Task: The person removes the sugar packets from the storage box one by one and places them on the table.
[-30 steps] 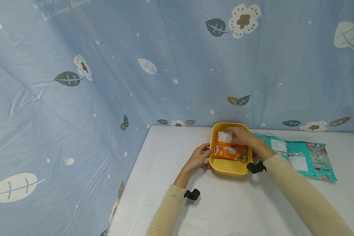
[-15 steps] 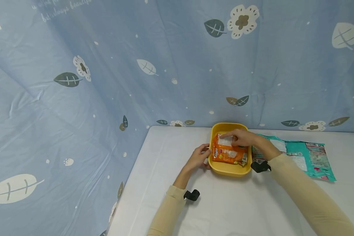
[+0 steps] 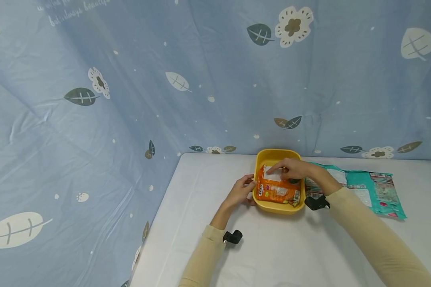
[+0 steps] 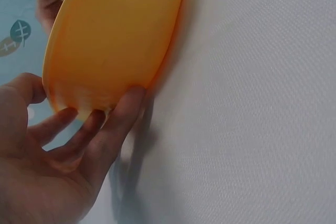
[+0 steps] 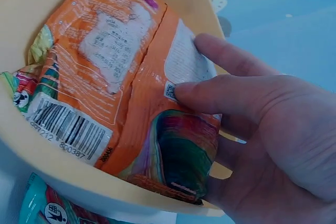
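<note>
A yellow plastic bin [image 3: 273,208] stands on the table with an orange snack bag [image 3: 274,192] inside, its printed back and barcode facing up. My left hand [image 3: 240,192] holds the bin's left side; in the left wrist view its thumb is at the rim and several fingertips [image 4: 131,98] press the outer wall. My right hand [image 3: 295,168] reaches into the bin at the snack bag's far right part. In the right wrist view the right thumb [image 5: 191,93] lies on the bag's face, while other fingers go behind its edge, partly hidden.
Teal snack bags [image 3: 375,191] lie flat on the white table [image 3: 273,247] right of the bin, partly under the right forearm. A blue patterned cloth [image 3: 219,79] hangs behind the table and at the left.
The orange bag has shifted toward the bin's near end and slightly left. My right hand's index finger has stretched out over the bag. The left hand keeps its place on the bin.
</note>
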Available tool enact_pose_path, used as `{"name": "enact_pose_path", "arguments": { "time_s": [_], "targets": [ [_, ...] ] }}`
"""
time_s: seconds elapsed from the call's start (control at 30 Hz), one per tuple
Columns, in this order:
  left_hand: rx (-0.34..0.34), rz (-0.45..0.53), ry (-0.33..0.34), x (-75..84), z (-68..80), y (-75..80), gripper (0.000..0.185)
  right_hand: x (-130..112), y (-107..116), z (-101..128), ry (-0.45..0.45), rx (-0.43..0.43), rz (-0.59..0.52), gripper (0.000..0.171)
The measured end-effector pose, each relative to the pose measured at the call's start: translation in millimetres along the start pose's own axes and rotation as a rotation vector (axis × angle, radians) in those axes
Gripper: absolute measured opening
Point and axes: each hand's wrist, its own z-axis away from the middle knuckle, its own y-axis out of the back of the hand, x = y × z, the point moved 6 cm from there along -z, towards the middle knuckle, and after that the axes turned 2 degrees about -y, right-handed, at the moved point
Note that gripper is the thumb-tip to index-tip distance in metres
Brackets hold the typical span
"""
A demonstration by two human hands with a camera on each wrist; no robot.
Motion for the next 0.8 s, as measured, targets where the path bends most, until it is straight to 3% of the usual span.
{"name": "enact_pose_path", "arguments": {
  "time_s": [0.3,0.8],
  "targets": [
    [0.005,-0.012,-0.009,-1.4,0.8,-0.5,0.044,-9.0,-0.2,4.4,0.053,-0.003,0.032,0.035],
    [0.017,-0.010,0.008,0.3,3.8,-1.8,0.042,-10.7,-2.6,9.5,0.108,0.001,-0.005,0.032]
  ]
}}
